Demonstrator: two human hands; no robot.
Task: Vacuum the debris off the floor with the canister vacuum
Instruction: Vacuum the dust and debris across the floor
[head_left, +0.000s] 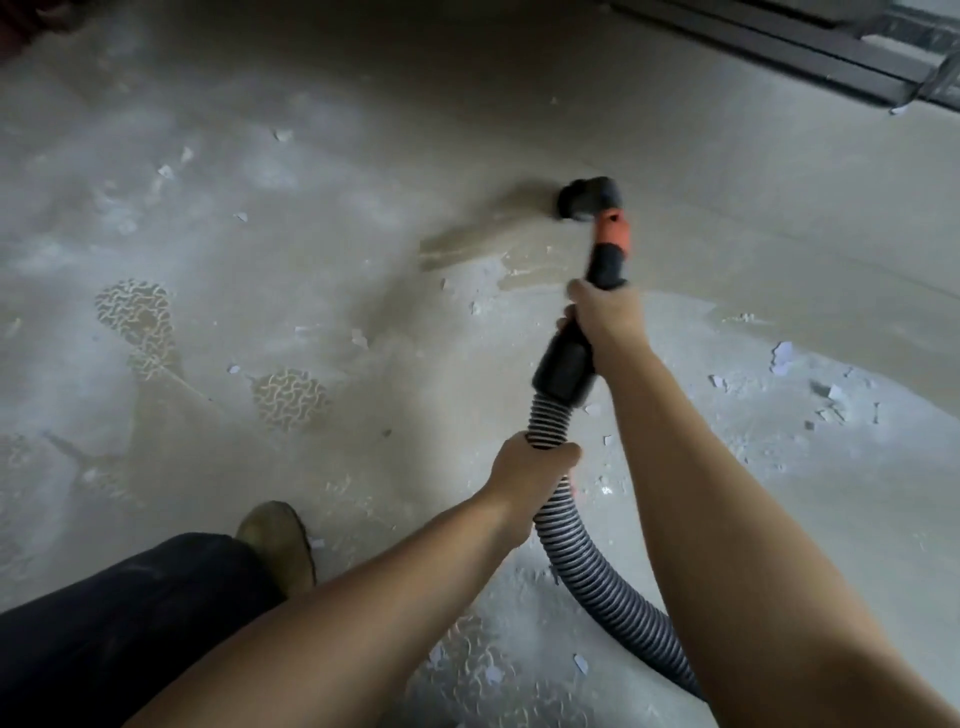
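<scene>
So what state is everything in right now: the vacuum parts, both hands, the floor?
nozzle: down at the floor, blurred
hose: ribbed, curving back toward the person
right hand: grips the black handle
left hand: grips the hose
floor: dusty, with shoe prints and a cleaned streak by the nozzle
debris chips: scattered, not yet picked up
</scene>
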